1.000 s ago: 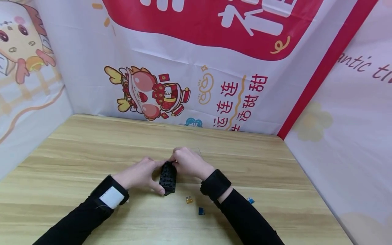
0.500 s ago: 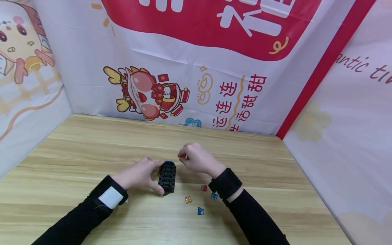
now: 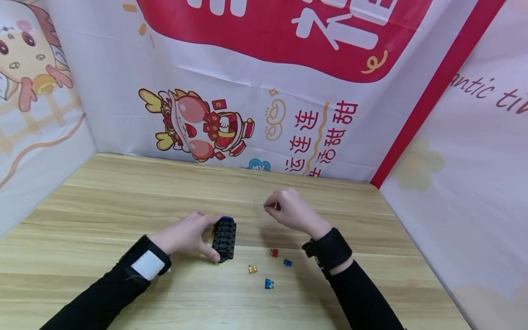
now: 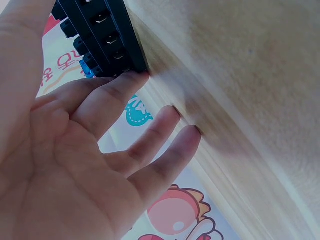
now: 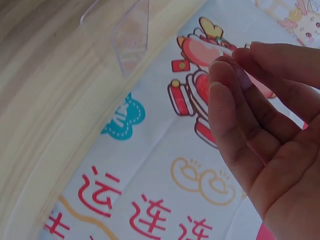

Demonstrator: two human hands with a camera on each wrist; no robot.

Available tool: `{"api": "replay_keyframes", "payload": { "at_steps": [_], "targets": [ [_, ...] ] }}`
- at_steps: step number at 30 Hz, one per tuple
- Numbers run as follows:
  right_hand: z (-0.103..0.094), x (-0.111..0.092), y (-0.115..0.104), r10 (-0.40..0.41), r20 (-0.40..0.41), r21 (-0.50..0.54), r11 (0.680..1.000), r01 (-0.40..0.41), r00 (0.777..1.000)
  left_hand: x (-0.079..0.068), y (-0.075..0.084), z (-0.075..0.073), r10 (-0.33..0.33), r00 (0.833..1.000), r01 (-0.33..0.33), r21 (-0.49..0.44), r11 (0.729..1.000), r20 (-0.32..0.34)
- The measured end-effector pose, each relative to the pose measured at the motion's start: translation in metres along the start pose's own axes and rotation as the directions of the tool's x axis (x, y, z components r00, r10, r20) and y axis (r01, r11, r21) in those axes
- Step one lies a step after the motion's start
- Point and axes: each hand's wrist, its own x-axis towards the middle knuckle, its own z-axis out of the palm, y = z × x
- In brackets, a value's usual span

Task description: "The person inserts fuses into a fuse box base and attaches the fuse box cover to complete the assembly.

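On the worktop (image 3: 123, 197), the left hand (image 3: 187, 233) grips the black block (image 3: 224, 239) end to end, fingers spread wide; only its wrist view bares a row of small holes. The right hand (image 3: 294, 211) curls its fingers loosely, nothing visible in them. The clear cover (image 5: 132, 42), faint from the head, has crisp edges at that wrist. Only the head view catches the red piece (image 3: 274, 252) and orange piece (image 3: 253, 269).
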Motion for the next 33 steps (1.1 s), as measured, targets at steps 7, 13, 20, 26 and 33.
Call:
{"api": "replay_keyframes", "payload": {
  "at_steps": [7,13,20,26,33],
  "targets": [
    [-0.007,-0.011,0.003,0.018,-0.011,-0.006,1.0,-0.018,1.0,0.0,0.0,-0.001,-0.012,1.0,0.012,0.008,1.0,0.004],
    [-0.012,-0.021,0.004,0.041,-0.019,-0.025,0.999,-0.041,0.999,0.0,0.0,-0.001,-0.026,1.0,0.026,0.011,1.0,0.011],
    [-0.024,-0.036,0.007,0.081,-0.026,-0.021,0.996,-0.082,0.996,-0.001,0.001,-0.001,-0.032,0.999,0.032,0.004,0.999,0.021],
    [-0.033,-0.05,0.017,0.115,-0.015,-0.014,0.993,-0.115,0.993,0.0,0.001,-0.001,-0.031,0.999,0.031,0.005,1.0,0.02],
    [-0.042,-0.068,0.032,0.184,0.039,-0.029,0.983,-0.183,0.982,0.0,0.0,0.0,-0.023,1.0,0.023,0.01,1.0,0.013]
  ]
}}
